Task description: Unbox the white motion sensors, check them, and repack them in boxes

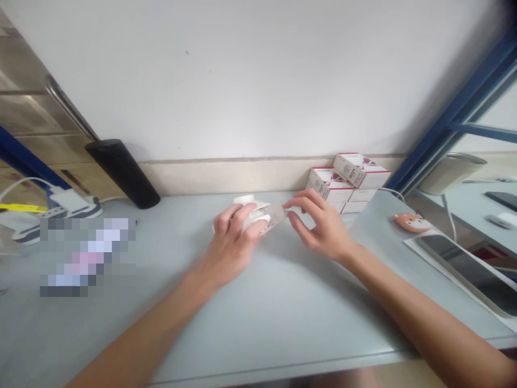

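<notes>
- Left hand (234,234): fingers curled around a small white box with clear plastic (274,214), far on the desk (262,318), toward twelve o'clock.
- Right hand (321,226): thumb and forefinger pinch its three-o'clock end.
- Stacked red-edged white cardboard boxes (338,194): two o'clock from it.

Left of the stacked boxes (342,189), the left hand (233,237) hides much of a blurred white item (262,212); farther left, pixelation masks a long object (89,257). The boxes' small print is unreadable.
</notes>
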Tool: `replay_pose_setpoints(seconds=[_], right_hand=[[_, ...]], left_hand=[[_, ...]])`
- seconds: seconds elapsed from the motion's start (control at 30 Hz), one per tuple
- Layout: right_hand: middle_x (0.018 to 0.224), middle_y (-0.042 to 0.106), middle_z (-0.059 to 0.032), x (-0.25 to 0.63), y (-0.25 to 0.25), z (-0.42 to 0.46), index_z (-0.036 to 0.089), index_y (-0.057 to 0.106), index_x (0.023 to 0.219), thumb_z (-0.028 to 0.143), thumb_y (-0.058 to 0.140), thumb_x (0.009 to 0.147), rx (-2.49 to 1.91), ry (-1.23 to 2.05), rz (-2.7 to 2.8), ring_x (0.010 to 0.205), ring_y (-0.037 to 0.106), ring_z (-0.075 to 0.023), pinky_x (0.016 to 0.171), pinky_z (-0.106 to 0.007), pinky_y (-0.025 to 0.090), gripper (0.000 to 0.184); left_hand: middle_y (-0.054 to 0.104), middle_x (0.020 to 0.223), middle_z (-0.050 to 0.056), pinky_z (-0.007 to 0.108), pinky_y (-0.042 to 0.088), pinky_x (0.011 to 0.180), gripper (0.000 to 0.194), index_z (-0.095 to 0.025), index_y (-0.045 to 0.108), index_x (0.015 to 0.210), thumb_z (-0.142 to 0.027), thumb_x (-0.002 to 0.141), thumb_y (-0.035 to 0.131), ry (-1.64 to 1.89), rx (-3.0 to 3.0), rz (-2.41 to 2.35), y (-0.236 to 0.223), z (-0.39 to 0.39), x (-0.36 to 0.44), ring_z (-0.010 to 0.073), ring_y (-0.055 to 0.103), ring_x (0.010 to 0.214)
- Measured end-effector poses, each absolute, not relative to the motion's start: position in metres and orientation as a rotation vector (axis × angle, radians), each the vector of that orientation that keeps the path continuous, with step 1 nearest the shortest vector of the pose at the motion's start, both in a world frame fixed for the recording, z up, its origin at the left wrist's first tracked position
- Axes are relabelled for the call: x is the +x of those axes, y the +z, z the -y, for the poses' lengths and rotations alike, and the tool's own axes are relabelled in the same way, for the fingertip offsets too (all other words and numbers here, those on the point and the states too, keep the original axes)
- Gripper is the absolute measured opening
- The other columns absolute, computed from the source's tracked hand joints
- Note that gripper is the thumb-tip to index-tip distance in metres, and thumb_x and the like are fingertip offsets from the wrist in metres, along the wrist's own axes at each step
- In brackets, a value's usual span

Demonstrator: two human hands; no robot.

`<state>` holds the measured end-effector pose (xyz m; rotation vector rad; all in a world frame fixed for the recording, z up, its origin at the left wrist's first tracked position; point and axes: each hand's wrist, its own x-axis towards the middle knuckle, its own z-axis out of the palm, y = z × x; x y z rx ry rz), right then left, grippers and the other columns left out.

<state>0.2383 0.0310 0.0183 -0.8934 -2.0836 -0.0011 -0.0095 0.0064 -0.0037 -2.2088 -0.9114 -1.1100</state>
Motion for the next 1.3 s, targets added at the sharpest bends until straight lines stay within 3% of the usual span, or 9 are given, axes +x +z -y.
replay_pose_setpoints(seconds=[0.17,0.4,0.57,0.77,1.0,1.17,1.3], right_hand=[[0.112,0.067,-0.01,0.223,0.026,-0.012,0.024,0.068,0.124,0.031,0.06,0.103,-0.736,-0.195,2.214,0.09,0.061,-0.0223,0.081,-0.04,0.051,0.024],[0.115,0.071,-0.0098,0.222,0.019,-0.017,0.024,0.063,0.116,0.031,0.062,0.103,-0.704,-0.001,2.201,0.098,0.063,-0.0234,0.088,-0.041,0.052,0.014],[0.096,0.075,-0.0057,0.227,0.021,-0.02,0.024,0.061,0.111,0.03,0.064,0.101,-0.693,-0.104,2.107,0.085,0.066,-0.0213,0.077,-0.036,0.05,0.012],[0.092,0.077,-0.0044,0.249,0.022,-0.042,0.025,0.066,0.121,0.031,0.055,0.102,-1.359,-0.107,2.124,0.077,0.069,-0.0225,0.074,-0.035,0.046,0.023],[0.092,0.078,-0.0133,0.258,0.013,-0.048,0.021,0.067,0.12,0.029,0.044,0.105,-1.969,-0.058,2.288,0.079,0.074,-0.0302,0.063,-0.034,0.038,0.028],[0.114,0.073,-0.0111,0.256,0.013,-0.044,0.024,0.069,0.122,0.032,0.051,0.104,-1.744,-0.202,2.189,0.067,0.068,-0.0212,0.058,-0.032,0.037,0.027],[0.102,0.073,-0.0032,0.245,0.026,-0.026,0.027,0.072,0.117,0.026,0.052,0.104,-1.188,-0.154,2.049,0.066,0.063,-0.0146,0.061,-0.029,0.043,0.024]], left_hand=[[0.062,0.137,0.011,0.044,0.047,0.101,0.047,-0.029,0.054,0.128,-0.003,0.091,0.066,-1.122,-2.257,0.888,-0.01,0.0,-0.001,0.0292,0.048,0.131],[0.061,0.138,0.01,0.044,0.047,0.102,0.05,-0.032,0.051,0.132,-0.006,0.093,0.067,-1.144,-2.256,0.912,-0.009,-0.003,-0.004,0.0281,0.05,0.132],[0.063,0.135,0.01,0.046,0.048,0.101,0.057,-0.034,0.046,0.137,-0.008,0.093,0.07,-1.229,-2.202,0.948,-0.006,-0.007,-0.005,0.0284,0.054,0.13],[0.062,0.136,0.011,0.05,0.047,0.103,0.057,-0.033,0.044,0.137,-0.014,0.092,0.074,-1.333,-2.177,1.017,-0.003,-0.009,-0.008,0.0299,0.054,0.129],[0.067,0.132,0.011,0.047,0.046,0.101,0.056,-0.031,0.045,0.135,-0.012,0.091,0.075,-1.336,-2.182,0.989,0.001,-0.007,-0.007,0.029,0.056,0.129],[0.074,0.128,0.01,0.045,0.044,0.099,0.053,-0.028,0.049,0.132,-0.009,0.09,0.075,-1.273,-2.214,0.936,0.006,-0.004,-0.005,0.0292,0.064,0.126],[0.076,0.128,0.01,0.045,0.043,0.101,0.049,-0.024,0.052,0.131,-0.001,0.09,0.067,-1.159,-2.283,0.855,0.006,0.0,-0.003,0.0293,0.065,0.132]])
